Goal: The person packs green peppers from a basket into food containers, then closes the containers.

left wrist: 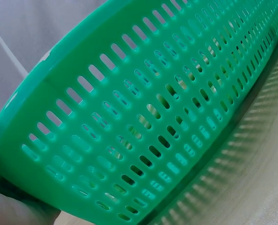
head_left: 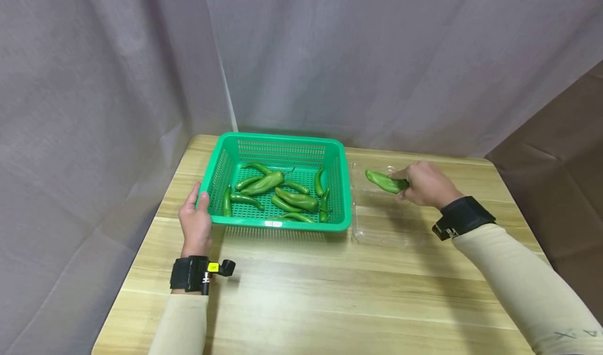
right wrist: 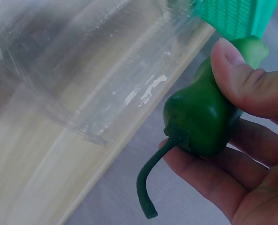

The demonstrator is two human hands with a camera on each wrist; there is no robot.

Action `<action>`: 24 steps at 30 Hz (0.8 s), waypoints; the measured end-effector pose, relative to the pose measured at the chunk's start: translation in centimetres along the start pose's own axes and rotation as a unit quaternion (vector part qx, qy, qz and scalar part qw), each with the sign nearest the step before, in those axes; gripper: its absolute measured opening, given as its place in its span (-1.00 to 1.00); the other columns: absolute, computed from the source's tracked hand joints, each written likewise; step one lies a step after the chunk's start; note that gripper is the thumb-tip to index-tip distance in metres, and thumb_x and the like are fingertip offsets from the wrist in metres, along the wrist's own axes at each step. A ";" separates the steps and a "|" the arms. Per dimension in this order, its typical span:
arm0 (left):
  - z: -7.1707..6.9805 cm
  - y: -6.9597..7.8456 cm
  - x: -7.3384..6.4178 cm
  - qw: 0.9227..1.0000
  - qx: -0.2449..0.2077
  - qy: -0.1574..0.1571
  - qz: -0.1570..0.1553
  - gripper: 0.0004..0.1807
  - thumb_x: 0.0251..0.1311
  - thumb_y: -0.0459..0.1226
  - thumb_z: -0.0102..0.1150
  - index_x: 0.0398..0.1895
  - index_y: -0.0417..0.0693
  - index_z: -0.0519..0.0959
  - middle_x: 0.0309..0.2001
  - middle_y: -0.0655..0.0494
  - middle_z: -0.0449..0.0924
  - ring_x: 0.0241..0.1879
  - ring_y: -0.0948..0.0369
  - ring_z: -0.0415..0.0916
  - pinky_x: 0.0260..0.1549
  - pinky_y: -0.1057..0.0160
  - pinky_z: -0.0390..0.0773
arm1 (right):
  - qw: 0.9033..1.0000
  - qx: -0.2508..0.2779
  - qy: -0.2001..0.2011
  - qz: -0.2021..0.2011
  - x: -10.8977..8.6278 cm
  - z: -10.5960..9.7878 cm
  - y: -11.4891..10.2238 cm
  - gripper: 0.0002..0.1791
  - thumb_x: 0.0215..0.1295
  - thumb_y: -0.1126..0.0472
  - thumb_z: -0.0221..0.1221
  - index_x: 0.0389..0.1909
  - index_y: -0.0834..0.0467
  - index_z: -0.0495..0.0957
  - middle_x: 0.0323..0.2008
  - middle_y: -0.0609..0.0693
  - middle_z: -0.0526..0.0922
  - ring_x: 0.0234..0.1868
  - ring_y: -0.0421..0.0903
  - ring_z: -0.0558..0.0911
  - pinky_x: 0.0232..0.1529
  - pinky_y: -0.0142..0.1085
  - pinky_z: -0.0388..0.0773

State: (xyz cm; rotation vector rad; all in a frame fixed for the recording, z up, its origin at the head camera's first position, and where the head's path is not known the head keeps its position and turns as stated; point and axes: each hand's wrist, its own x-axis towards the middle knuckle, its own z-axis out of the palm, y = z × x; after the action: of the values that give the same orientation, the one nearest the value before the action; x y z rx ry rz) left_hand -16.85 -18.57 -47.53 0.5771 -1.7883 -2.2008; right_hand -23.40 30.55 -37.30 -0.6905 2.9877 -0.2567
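A green plastic basket (head_left: 282, 224) stands on the table with several green peppers (head_left: 264, 183) lying loose on its bottom. My left hand (head_left: 195, 221) grips the basket's left rim, thumb on the near side. In the left wrist view the slotted basket wall (left wrist: 143, 108) fills most of the picture, and only part of that hand (left wrist: 19, 208) shows at the lower left. My right hand (head_left: 428, 185) holds a green pepper (head_left: 383, 181) above a clear plastic container (head_left: 377, 237). The right wrist view shows this pepper (right wrist: 202, 115) pinched between thumb and fingers, its curved stem hanging free.
The clear container, hard to make out, sits on the wooden table (head_left: 330, 297) just right of the basket. Grey curtains (head_left: 353, 67) hang behind and left of the table. Brown cloth (head_left: 560, 151) hangs at the right.
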 end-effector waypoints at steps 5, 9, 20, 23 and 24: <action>0.0 -0.1 0.1 1.000 0.004 0.002 0.001 -0.42 0.63 -0.24 -0.09 0.63 -0.08 0.17 0.67 0.04 0.08 0.68 0.16 -0.05 0.67 0.18 0.05 | 1.000 0.009 0.005 -0.004 -0.3 0.7 0.1 -0.40 -0.08 0.31 0.59 0.09 0.29 0.71 -0.05 0.29 0.80 -0.36 -0.06 0.68 -0.22 -0.01 0.74; -0.1 -0.2 0.2 1.000 0.007 0.003 -0.001 -0.43 0.63 -0.24 -0.09 0.62 -0.08 0.18 0.67 0.04 0.09 0.68 0.15 -0.03 0.67 0.18 0.07 | 1.000 0.008 0.014 -0.009 -0.4 1.2 0.3 -0.40 -0.11 0.30 0.60 0.07 0.28 0.73 -0.09 0.28 0.82 -0.37 -0.06 0.68 -0.23 0.00 0.74; 0.0 0.0 0.0 1.000 0.003 -0.004 0.002 -0.42 0.63 -0.24 -0.10 0.63 -0.10 0.15 0.68 0.05 0.06 0.68 0.17 -0.04 0.67 0.20 0.07 | 1.000 0.020 0.000 -0.006 -0.8 2.4 0.4 -0.40 -0.10 0.33 0.59 0.07 0.31 0.72 -0.06 0.28 0.81 -0.34 -0.05 0.74 -0.16 0.04 0.76; 0.1 0.1 -0.1 1.000 0.002 -0.006 0.000 -0.42 0.64 -0.23 -0.10 0.64 -0.09 0.15 0.68 0.06 0.06 0.68 0.17 -0.04 0.66 0.20 0.08 | 1.000 0.026 -0.003 -0.002 -0.9 2.7 0.4 -0.41 -0.10 0.35 0.59 0.07 0.32 0.71 -0.05 0.28 0.80 -0.36 -0.08 0.72 -0.18 0.01 0.77; 0.1 0.1 -0.1 1.000 0.003 -0.006 0.000 -0.42 0.63 -0.23 -0.10 0.63 -0.09 0.15 0.68 0.05 0.06 0.68 0.17 -0.04 0.66 0.19 0.07 | 1.000 0.027 -0.002 -0.001 -0.9 2.7 0.4 -0.40 -0.11 0.35 0.59 0.06 0.32 0.71 -0.05 0.28 0.80 -0.36 -0.09 0.71 -0.18 0.00 0.77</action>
State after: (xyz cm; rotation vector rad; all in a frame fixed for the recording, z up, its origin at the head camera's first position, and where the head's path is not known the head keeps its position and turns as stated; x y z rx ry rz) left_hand -16.80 -18.50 -47.42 0.5661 -1.7998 -2.2038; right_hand -22.45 30.88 -40.01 -0.6868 2.9636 -0.3337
